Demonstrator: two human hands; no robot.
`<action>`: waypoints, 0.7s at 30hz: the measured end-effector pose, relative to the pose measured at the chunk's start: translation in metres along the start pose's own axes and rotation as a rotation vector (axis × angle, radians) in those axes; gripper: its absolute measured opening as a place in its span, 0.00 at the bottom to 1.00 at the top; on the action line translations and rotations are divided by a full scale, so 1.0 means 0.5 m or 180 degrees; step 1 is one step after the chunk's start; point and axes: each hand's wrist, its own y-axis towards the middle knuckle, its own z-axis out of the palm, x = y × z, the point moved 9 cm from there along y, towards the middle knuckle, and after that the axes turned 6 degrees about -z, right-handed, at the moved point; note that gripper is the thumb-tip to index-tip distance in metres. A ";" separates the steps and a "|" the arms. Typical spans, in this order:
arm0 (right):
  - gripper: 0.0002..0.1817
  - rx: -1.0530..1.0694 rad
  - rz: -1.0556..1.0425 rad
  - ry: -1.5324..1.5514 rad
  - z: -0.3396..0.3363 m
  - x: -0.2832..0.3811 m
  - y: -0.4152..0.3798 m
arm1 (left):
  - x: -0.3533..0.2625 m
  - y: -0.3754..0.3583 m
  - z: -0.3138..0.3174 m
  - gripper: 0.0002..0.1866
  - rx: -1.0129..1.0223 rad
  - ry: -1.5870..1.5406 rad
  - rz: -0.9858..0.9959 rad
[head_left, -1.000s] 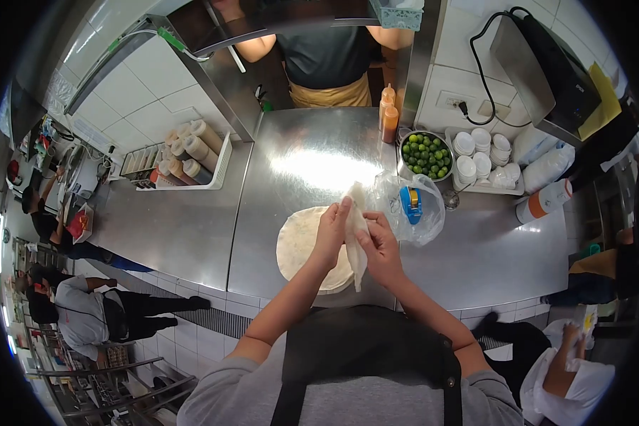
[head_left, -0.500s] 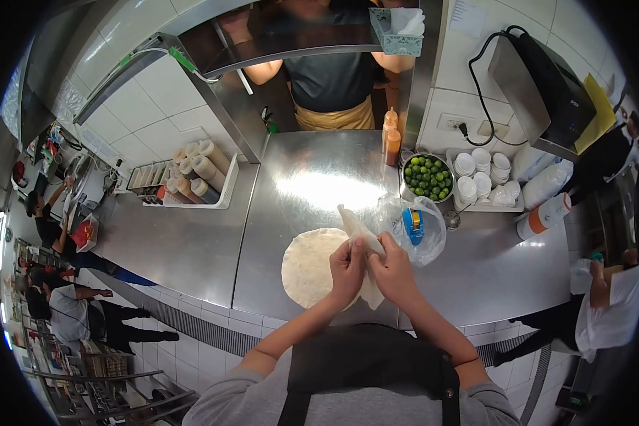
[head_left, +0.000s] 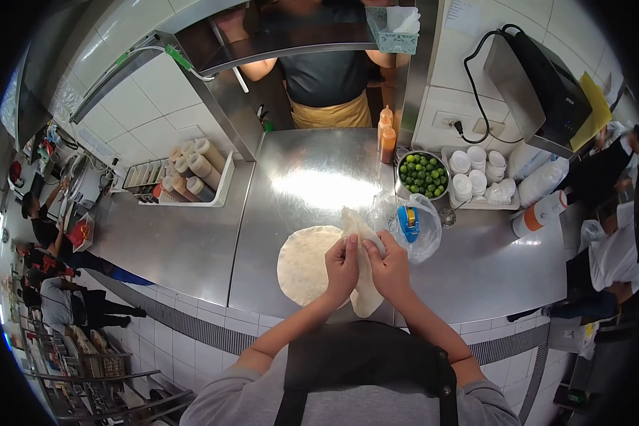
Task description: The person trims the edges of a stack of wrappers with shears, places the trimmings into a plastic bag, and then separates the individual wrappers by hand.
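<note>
Both of my hands are closed on a thin, pale flatbread (head_left: 364,287), gathered into loose folds above the steel counter. My left hand (head_left: 342,268) pinches its left side with the thumb up. My right hand (head_left: 389,270) grips the right side, close to the left one. One end of the bread sticks up past my fingers, and the other hangs down between my wrists. A round flatbread (head_left: 302,266) lies flat on the counter beside and partly behind my left hand. Just beyond my right hand is a clear plastic bag (head_left: 427,238) with a blue tape dispenser (head_left: 408,224) on it.
A bowl of green limes (head_left: 423,175), orange sauce bottles (head_left: 386,138) and a tray of white cups (head_left: 468,177) line the back right. A white rack of squeeze bottles (head_left: 199,167) stands left. A person (head_left: 326,78) is across the pass; others move at both sides.
My hands still hold the folded flatbread, its lower end now hanging straighter. The view has shifted slightly. At the right, a person in white has moved farther back.
</note>
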 end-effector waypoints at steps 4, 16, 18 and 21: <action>0.09 0.0017 0.0117 0.0098 0.006 0.001 -0.003 | 0.006 0.001 -0.008 0.20 -0.0090 -0.0023 -0.0080; 0.08 0.0021 0.0194 0.0378 0.017 0.011 -0.022 | -0.027 -0.007 0.007 0.18 -0.0147 -0.0151 -0.0017; 0.07 -0.0120 0.0011 0.0736 0.021 0.014 -0.026 | -0.013 -0.006 -0.006 0.18 0.0083 -0.0178 -0.0178; 0.07 -0.0156 0.0474 0.1924 0.034 -0.021 -0.030 | -0.018 -0.006 -0.010 0.19 0.0219 -0.0199 -0.0356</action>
